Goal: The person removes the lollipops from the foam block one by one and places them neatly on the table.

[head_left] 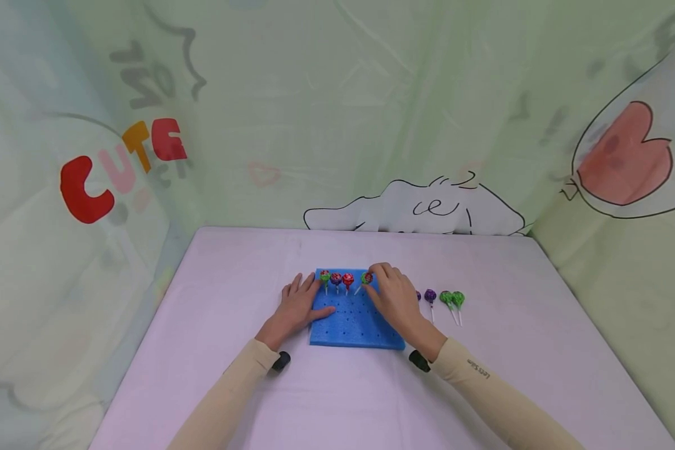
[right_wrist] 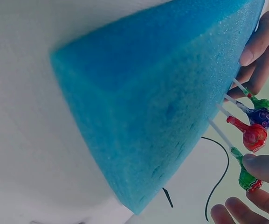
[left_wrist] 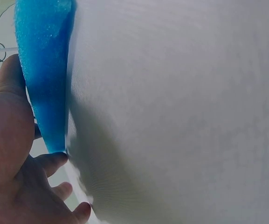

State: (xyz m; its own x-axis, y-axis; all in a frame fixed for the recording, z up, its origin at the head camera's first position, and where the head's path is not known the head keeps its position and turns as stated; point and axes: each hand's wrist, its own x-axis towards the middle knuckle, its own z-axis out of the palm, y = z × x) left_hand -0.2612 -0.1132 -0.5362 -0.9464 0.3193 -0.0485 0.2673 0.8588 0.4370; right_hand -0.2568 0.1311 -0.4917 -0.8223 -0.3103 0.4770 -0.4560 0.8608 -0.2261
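A blue foam board point(head_left: 349, 328) with rows of small holes lies on the table. Along its far edge stand three lollipops: a green-and-red one point(head_left: 325, 276), a dark blue one point(head_left: 336, 279) and a red one point(head_left: 347, 280). To their right, my right hand point(head_left: 398, 303) pinches a fourth lollipop point(right_wrist: 248, 179), green and red, by its wrapped head. Its stick tilts, and in the right wrist view the lower end meets the foam. My left hand point(head_left: 299, 307) rests on the board's left edge, thumb on top and fingers spread.
Right of the board, a purple lollipop point(head_left: 430, 296) and two green lollipops point(head_left: 446, 298) lie on the pale table point(head_left: 517, 350). Another purple one is partly hidden behind my right hand. Printed fabric walls point(head_left: 292, 125) enclose the back and sides.
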